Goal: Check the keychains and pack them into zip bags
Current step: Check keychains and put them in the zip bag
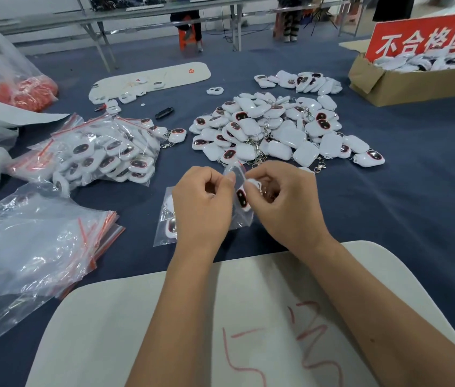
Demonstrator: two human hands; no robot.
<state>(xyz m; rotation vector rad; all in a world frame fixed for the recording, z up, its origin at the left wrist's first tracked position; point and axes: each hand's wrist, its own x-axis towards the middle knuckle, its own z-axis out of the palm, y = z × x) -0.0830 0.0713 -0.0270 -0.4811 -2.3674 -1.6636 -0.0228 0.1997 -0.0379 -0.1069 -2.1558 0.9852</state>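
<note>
Both the left hand (202, 208) and right hand (282, 202) pinch a clear, crinkly zip bag (239, 210) holding a rounded white keychain (242, 197); the glossy loose keychain pile (273, 129) lies at twelve o'clock, packed bags (103, 152) at ten.

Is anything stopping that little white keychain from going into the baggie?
Nothing visible blocks it. The right hand holds the keychain right at the zip bag, and the left hand pinches the bag's top edge. Whether the mouth is fully open cannot be told.
</note>
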